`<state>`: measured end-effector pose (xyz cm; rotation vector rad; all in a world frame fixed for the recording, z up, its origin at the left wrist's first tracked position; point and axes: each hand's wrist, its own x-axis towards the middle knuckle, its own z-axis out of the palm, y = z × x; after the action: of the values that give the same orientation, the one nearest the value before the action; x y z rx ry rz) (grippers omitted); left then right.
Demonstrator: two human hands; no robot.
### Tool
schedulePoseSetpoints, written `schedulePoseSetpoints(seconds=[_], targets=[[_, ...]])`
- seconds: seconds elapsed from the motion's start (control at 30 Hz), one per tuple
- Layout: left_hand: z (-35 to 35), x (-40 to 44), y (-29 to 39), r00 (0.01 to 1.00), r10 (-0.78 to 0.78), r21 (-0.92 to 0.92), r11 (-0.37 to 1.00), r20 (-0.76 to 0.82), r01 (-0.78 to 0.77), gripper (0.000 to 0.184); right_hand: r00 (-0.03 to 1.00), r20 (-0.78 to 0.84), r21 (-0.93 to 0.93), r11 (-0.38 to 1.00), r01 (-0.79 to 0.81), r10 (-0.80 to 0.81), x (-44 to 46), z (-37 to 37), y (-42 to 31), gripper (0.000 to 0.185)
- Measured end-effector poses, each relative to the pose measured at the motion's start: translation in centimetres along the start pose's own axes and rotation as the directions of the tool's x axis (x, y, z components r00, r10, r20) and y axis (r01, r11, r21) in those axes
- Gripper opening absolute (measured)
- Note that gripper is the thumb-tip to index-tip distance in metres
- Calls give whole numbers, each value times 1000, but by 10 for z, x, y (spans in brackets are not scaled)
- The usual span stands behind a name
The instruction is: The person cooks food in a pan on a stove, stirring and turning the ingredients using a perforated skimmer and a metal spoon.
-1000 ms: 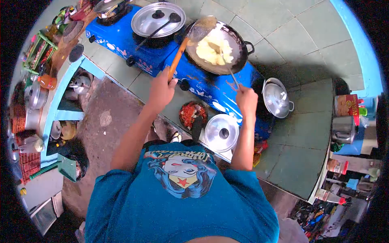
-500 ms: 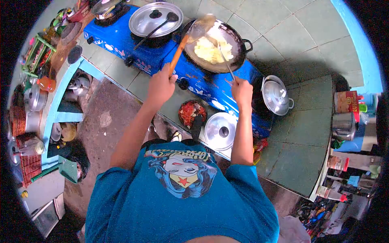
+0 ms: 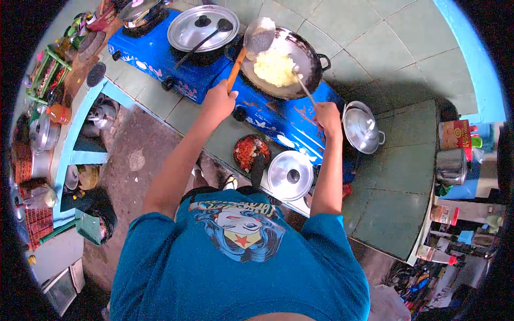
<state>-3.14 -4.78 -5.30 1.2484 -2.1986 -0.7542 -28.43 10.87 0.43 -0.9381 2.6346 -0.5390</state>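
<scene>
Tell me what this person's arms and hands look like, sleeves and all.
The left hand and right hand are bare, with no gloves, watch or bracelets visible. The forearms are uncovered too. The short, teal-blue sleeves belong to a T-shirt printed with lettering and a red star.

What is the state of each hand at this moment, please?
Left hand: closed, holding a wide-headed skimmer by its handle.
Right hand: closed, holding a slim utensil, its far end at the yellow food.
</scene>
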Motion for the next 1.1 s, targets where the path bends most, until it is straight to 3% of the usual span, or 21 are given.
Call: schedulePoseSetpoints(seconds=[0.07, 0.1, 0.17, 0.33, 0.47, 0.53, 0.6, 0.67, 0.7, 0.77, 0.87, 1.0, 1.07, 1.1], targets=[[10, 4, -4, 963, -199, -215, 948, 180, 236, 26, 974, 225, 416, 905, -86, -11, 3, 9, 5, 23], [5, 3, 1, 964, -199, -215, 948, 179, 236, 26, 972, 232, 468, 880, -84, -31, 2, 13, 9, 25], [-15, -5, 18, 884, -285, -492, 747, 370, 446, 20, 963, 269, 504, 856, -114, -30, -6, 6, 7, 24], [-35, -20, 15, 882, -227, -563, 697, 413, 444, 15, 952, 304, 521, 842, -142, -27, -32, -15, 8, 20], [-57, -41, 24, 896, -208, -541, 736, 392, 408, 14, 976, 206, 413, 911, -15, -77, -43, -24, 25, 20], [-63, -50, 26, 917, -187, -508, 785, 352, 355, 15, 980, 55, 303, 938, 168, -193, -55, -31, 23, 23], [-70, -58, 28, 936, -159, -471, 829, 315, 300, 15, 989, 44, 213, 969, 129, -141, -66, -44, 22, 26], [-79, -66, 29, 934, -125, -457, 845, 334, 277, 18, 973, -39, 80, 970, 231, -229, -65, -47, 38, 27], [-78, -69, 25, 934, -124, -457, 845, 335, 277, 18, 988, 4, 58, 986, 155, -156, -75, -60, 24, 26], [-75, -74, 16, 973, 8, -478, 872, 231, 106, 23, 985, -33, 13, 986, 169, -168, -87, -73, 18, 26], [-93, -84, 32, 959, -93, -443, 872, 269, 209, 29, 983, -55, -84, 982, 171, -176, -105, -93, 4, 25], [-92, -85, 33, 954, -114, -378, 900, 278, 218, 33, 972, -99, -251, 950, 184, -215, -101, -81, 1, 24], [-78, -83, 23, 991, -46, -308, 948, 125, 82, 36, 972, -133, -327, 934, 142, -194, -84, -55, 5, 24], [-79, -83, 26, 991, -43, -307, 948, 124, 80, 36, 968, -144, -289, 944, 157, -205, -77, -44, 4, 24]])
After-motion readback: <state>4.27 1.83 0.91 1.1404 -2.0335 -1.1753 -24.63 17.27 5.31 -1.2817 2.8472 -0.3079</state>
